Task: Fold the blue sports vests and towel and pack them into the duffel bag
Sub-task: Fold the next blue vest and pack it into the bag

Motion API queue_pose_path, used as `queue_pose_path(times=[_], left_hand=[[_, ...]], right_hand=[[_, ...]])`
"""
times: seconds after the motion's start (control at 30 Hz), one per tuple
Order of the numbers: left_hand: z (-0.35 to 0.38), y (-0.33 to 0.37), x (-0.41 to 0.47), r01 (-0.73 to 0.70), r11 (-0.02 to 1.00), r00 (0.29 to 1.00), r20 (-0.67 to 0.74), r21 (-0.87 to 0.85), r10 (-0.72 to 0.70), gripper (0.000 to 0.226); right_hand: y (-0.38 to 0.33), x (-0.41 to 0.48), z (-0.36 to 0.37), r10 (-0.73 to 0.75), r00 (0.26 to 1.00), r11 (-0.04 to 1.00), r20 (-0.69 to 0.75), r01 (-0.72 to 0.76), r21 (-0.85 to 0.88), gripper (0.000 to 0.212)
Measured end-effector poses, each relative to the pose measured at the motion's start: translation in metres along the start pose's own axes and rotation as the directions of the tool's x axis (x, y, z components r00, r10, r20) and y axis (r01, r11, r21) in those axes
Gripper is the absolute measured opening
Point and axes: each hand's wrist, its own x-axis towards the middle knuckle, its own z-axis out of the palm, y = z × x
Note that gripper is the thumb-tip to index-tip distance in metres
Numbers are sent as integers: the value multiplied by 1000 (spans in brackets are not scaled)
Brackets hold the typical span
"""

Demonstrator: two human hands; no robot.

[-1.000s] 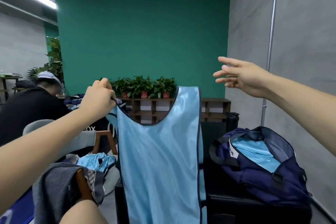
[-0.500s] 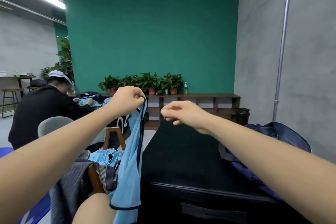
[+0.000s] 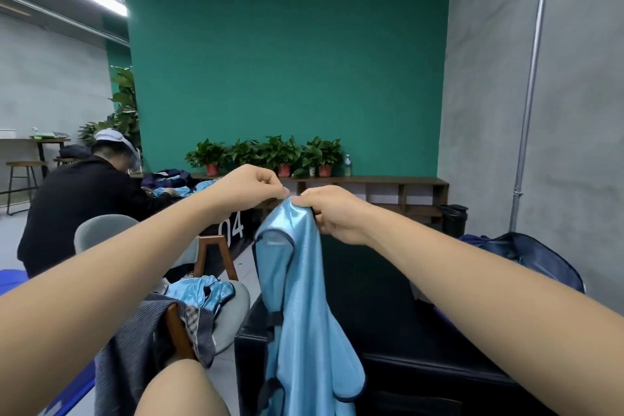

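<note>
A light blue sports vest (image 3: 300, 297) with dark trim hangs doubled lengthwise in front of me, over the left edge of the black table (image 3: 388, 307). My right hand (image 3: 332, 213) grips its top at the shoulder straps. My left hand (image 3: 251, 187) pinches the same top edge, touching the right hand. The navy duffel bag (image 3: 526, 255) sits at the table's right side, partly hidden behind my right forearm. Another blue vest (image 3: 202, 292) lies crumpled on a grey chair seat to the left.
A grey striped cloth (image 3: 141, 344) hangs over a wooden chair back at lower left. A person in black (image 3: 77, 209) sits at another table on the left. A low shelf with potted plants (image 3: 270, 155) runs along the green wall. A black bin (image 3: 454, 219) stands by the grey wall.
My right hand has come in from the right and taken hold of the vest's top beside my left hand. The vest, spread wide a second ago, now hangs folded in half.
</note>
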Motion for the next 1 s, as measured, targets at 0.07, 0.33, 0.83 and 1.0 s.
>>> queue_pose_path(times=[0.07,0.33,0.83,1.0], left_hand=[[8,-6,-4,13,999,998,-61,-30,-14,33],[54,-20,-36,340,878,917,327,-337,-229,93],[53,22,-5,147,708,989,116,-690,-92,44],[45,17,-9,150,772,987,144,-618,-77,41]], right_hand=[[-1,-3,-7,20,1000,1000,17,-20,7,21],[-6,-2,-21,-57,989,996,-135,67,67,17],[58,-47,-30,-32,992,999,-123,36,28,32],[148,-74,-27,130,974,989,-183,-114,94,27]])
